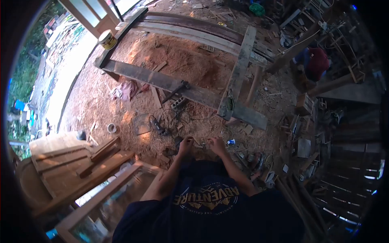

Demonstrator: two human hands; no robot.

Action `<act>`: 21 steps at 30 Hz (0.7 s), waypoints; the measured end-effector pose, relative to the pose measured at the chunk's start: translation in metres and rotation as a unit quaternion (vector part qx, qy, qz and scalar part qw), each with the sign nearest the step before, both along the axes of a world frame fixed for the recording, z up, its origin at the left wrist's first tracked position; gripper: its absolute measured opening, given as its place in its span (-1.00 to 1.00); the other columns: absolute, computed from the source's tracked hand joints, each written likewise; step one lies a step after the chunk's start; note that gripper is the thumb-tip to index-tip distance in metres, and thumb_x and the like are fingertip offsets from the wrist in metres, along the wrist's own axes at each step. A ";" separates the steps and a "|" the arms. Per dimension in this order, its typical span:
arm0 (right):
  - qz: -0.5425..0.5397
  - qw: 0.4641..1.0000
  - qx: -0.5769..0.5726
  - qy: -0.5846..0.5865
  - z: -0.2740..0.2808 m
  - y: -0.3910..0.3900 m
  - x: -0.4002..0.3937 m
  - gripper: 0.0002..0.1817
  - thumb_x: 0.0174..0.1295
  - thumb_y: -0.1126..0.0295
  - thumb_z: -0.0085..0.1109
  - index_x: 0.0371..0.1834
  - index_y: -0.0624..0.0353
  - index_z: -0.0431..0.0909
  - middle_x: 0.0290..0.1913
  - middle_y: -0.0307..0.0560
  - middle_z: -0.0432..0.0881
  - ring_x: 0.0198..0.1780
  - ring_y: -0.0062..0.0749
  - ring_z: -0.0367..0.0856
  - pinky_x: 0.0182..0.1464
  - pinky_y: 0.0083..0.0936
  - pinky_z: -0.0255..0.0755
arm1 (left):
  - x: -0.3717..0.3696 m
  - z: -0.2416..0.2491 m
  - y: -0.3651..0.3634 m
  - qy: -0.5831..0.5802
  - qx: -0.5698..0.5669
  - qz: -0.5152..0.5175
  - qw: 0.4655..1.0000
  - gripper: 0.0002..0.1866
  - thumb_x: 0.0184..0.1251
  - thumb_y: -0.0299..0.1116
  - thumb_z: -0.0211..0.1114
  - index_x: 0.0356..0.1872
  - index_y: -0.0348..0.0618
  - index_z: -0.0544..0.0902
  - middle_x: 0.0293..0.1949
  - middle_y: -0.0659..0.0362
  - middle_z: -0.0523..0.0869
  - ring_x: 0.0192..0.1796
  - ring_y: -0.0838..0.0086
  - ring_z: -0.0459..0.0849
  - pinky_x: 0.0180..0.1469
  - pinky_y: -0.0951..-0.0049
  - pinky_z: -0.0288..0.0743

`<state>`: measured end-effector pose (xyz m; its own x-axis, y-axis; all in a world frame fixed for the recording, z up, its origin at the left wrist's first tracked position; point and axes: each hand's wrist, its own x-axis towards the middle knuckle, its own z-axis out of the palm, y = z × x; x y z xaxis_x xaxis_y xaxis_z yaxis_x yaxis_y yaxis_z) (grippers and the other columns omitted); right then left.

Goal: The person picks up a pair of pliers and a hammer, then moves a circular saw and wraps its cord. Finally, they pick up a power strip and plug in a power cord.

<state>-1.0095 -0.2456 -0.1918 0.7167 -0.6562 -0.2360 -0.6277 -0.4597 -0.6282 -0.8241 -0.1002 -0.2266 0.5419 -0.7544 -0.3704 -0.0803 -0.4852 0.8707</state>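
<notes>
Both of my hands are in front of my dark shirt [206,202], a short gap between them. My left hand [187,145] has its fingers curled inward; what they hold, if anything, is too small to name. My right hand [216,144] is curled in the same way, its fingertips toward the left hand, and its contents cannot be made out. A small blue and white object [231,141] lies on the ground just right of my right hand. Beyond the hands, a hammer-like tool [176,91] rests on the long plank [150,76].
A wooden bench frame [242,67] stands ahead over sawdust [178,60]. On its far left corner is a bucket [107,40]. Wooden panels [65,166] lie at the left. Another person [317,62] crouches at the upper right, near scrap wood.
</notes>
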 end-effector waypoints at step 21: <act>-0.253 0.962 0.008 0.100 -0.062 -0.227 -0.009 -0.45 0.41 -0.06 0.19 0.31 0.04 0.57 0.21 0.07 0.59 0.34 0.06 0.47 0.35 -0.02 0.36 | 0.023 -0.043 -0.290 -0.016 0.000 -0.109 0.994 -0.60 0.57 -0.17 0.18 0.22 -0.25 0.60 0.02 -0.13 0.76 0.04 0.07 0.77 0.04 0.10 0.62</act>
<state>-1.0185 -0.4724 -0.2541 0.2463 -0.9043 -0.3488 -0.8773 -0.0551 -0.4768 -0.8012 -0.3906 -0.2693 0.3778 -0.8554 -0.3544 -0.2116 -0.4524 0.8663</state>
